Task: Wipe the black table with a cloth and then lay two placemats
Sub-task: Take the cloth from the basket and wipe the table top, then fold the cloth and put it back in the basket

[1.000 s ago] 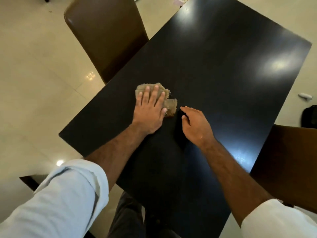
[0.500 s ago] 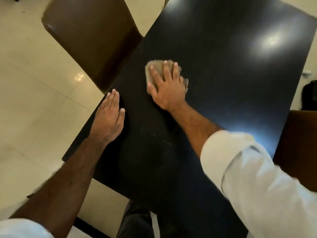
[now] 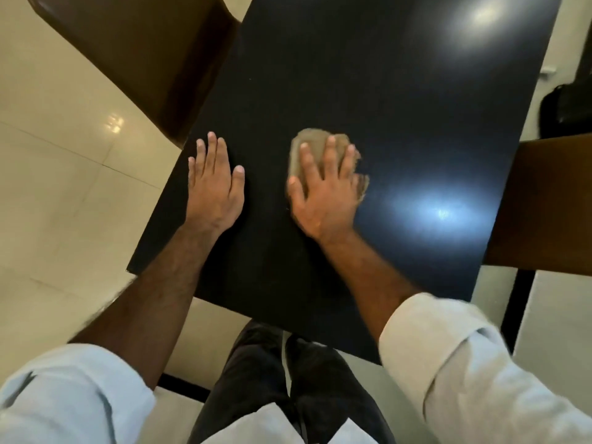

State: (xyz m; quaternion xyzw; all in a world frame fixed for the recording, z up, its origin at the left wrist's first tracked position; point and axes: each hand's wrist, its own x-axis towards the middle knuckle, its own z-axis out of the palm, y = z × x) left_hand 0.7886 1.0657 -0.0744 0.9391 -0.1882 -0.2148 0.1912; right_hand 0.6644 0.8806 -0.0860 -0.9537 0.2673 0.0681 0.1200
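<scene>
Black and glossy, the table (image 3: 400, 100) runs away from the person, its near edge just above the knees and its near-left corner low on the left. Most of the top beyond and to the right of the hands lies bare, with two bright light reflections on it. A brown chair (image 3: 134, 56) stands against the left edge, and another chair (image 3: 547, 203) sits at the right edge.

The left hand (image 3: 214, 187) lies flat, palm down, near the left edge, fingers straight, close together and pointing away from the person; it holds nothing. The right hand (image 3: 323, 193) is also palm down, fingers (image 3: 330, 155) spread wide and pressed on a cloth (image 3: 312, 139), not curled round it. Both forearms are bare, with pale sleeves rolled back.

The tan cloth is bunched under the right hand, near the table's middle and well in from every edge. It is blurred; its long axis seems to run roughly from far-left to near-right, peeking out past the fingertips and the little-finger side.
</scene>
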